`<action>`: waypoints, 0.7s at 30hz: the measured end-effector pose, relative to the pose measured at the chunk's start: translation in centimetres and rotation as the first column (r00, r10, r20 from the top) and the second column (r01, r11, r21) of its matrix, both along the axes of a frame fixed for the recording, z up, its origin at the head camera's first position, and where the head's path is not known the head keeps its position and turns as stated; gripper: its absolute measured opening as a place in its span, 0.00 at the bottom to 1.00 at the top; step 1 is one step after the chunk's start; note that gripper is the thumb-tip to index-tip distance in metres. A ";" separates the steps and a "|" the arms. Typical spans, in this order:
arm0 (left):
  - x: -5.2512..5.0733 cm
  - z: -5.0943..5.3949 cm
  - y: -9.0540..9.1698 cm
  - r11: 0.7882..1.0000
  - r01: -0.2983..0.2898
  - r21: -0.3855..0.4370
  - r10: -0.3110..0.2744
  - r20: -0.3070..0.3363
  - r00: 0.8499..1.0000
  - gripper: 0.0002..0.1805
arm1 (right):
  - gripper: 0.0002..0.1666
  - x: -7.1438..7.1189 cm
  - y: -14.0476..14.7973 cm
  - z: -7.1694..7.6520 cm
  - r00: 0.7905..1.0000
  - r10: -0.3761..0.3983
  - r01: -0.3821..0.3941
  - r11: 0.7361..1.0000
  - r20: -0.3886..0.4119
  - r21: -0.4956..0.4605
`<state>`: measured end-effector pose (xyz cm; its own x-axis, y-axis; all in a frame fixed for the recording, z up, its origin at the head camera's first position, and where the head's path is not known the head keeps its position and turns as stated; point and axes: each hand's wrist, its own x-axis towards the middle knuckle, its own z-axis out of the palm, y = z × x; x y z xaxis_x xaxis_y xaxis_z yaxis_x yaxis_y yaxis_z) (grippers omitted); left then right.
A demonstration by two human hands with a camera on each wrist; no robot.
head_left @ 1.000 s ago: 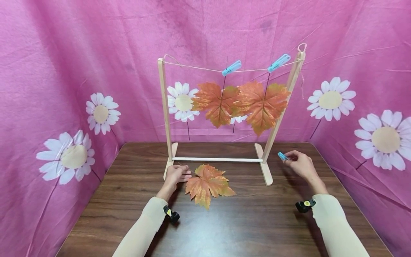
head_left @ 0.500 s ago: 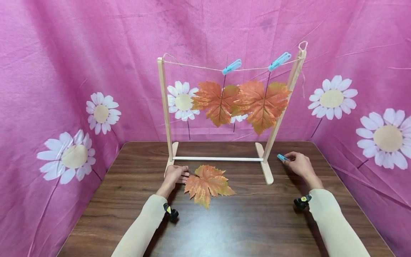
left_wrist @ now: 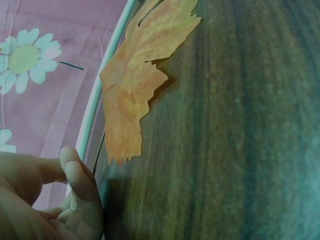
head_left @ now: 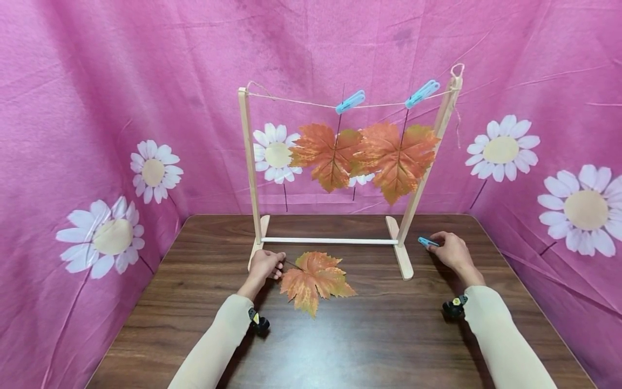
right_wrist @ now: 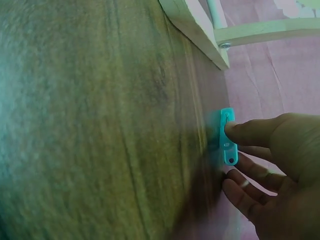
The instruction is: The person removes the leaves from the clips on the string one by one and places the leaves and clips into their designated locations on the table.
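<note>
An orange artificial maple leaf [head_left: 318, 282] lies on the table in front of the rack. My left hand [head_left: 264, 266] pinches its thin dark stem between thumb and forefinger; the left wrist view shows the leaf blade [left_wrist: 131, 92] beyond the fingertips. To the right of the rack, my right hand [head_left: 455, 253] holds a light blue clothespin [right_wrist: 228, 142] between thumb and fingers, low over the tabletop. Two more orange leaves, a left one [head_left: 330, 156] and a right one [head_left: 396, 162], hang by their stems from blue clothespins [head_left: 351, 101] on a string [head_left: 296, 101].
A wooden rack [head_left: 251, 167] with two posts, flat feet [head_left: 400, 262] and a white crossbar [head_left: 330, 241] stands toward the back of the brown table [head_left: 369, 335]. Pink cloth [head_left: 194, 65] printed with white daisies surrounds the table. The right post stands left of my right hand.
The clothespin has turned slightly and shifted a little left and down with my right hand. My left fingers have drawn in around the stem, which now shows more. The hanging leaves stay put.
</note>
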<state>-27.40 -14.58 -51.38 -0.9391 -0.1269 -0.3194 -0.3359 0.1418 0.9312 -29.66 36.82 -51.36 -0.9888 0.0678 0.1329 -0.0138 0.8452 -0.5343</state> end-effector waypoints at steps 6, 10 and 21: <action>0.1 0.0 0.0 1.000 0.003 -0.013 -0.003 -0.005 1.000 0.09 | 0.23 0.1 -0.1 -0.1 1.000 -0.008 0.008 1.000 -0.009 -0.006; 0.2 -0.1 -0.1 1.000 0.015 -0.006 -0.015 -0.018 1.000 0.09 | 0.23 0.2 -0.2 -0.2 1.000 -0.010 0.010 1.000 -0.007 -0.007; 0.1 0.2 -0.1 0.998 0.022 0.051 -0.021 -0.013 1.000 0.11 | 0.18 0.3 -1.3 1.1 0.993 -0.045 0.041 0.998 -0.108 -0.042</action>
<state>-27.33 -14.69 -51.15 -0.9453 -0.0908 -0.3135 -0.3219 0.1012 0.9414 -29.39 35.57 -50.24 -0.9647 0.1175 0.2357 -0.0377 0.8241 -0.5651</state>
